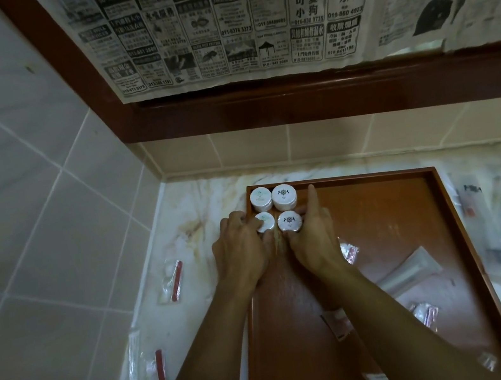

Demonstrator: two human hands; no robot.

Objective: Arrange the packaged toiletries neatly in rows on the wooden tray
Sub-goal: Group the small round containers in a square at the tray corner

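Observation:
A brown wooden tray (442,223) lies on the marble counter. In its far left corner stand two rows of round white soap packs: a mint-marked one (260,199) beside a crest-marked one (284,197), and in front of them another mint-marked pack (264,220) and crest-marked pack (289,221). My left hand (242,247) curls round the front mint pack. My right hand (312,235) holds the front crest pack, with its index finger stretched forward. Loose clear sachets (350,251) and a flat tube pack (407,271) lie further back on the tray.
Wrapped toothbrush kits with red handles (176,280) (161,373) lie on the counter left of the tray. Several more clear packets (496,206) are spread on the right. Tiled walls close the left and back; a newspaper-covered mirror frame (260,101) hangs above.

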